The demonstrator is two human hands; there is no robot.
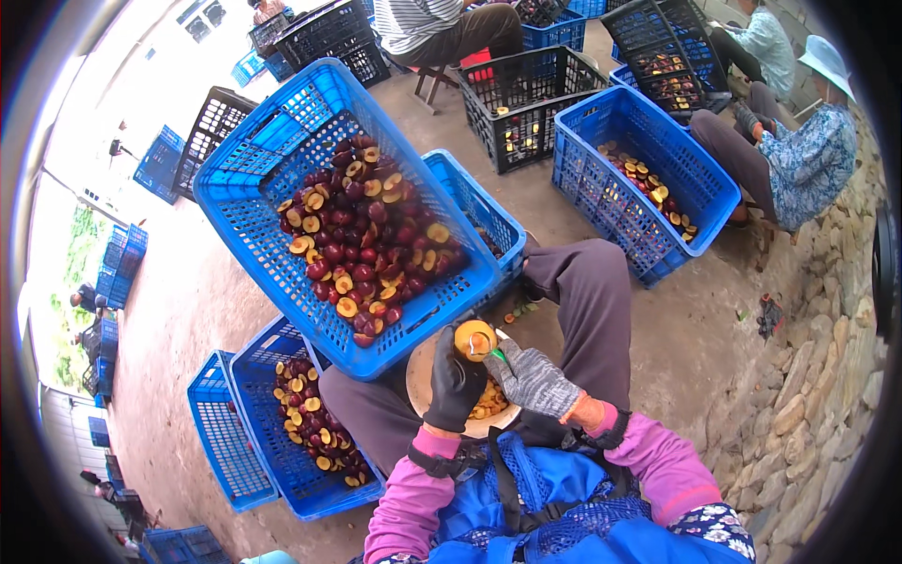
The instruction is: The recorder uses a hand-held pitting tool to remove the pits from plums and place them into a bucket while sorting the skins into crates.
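Crates at left: a pale-blue crate [209,432] is set beside a darker blue crate [252,428], in which red-skinned fruit halves [324,432] are heaped
Large blue crate: a big blue crate [258,141] is placed just ahead of the hands, part-filled with dark red fruit [371,226], some pieces turned cut side up
Left hand: the dark-gloved left hand [453,383] is closed around a fruit piece [475,340], its orange cut face turned upward
Bowl: a pale bowl [419,374] is held between the thighs, below both hands, with orange scraps [489,402] gathered inside
Step in hand: the middle of the fruit piece is seemingly being worked with the tool — whether any stone is left cannot be told
Next move: a steady left grip and a small, controlled turn of the tool, clear of the fingers, are judged to be called for
Right hand: a green-handled tool [499,354] is gripped by the grey-gloved right hand [537,381], just right of the fruit piece — its tip is brought to the cut face
Crate at right: more halves [648,188] are held in another blue crate [606,211], well apart from the hands
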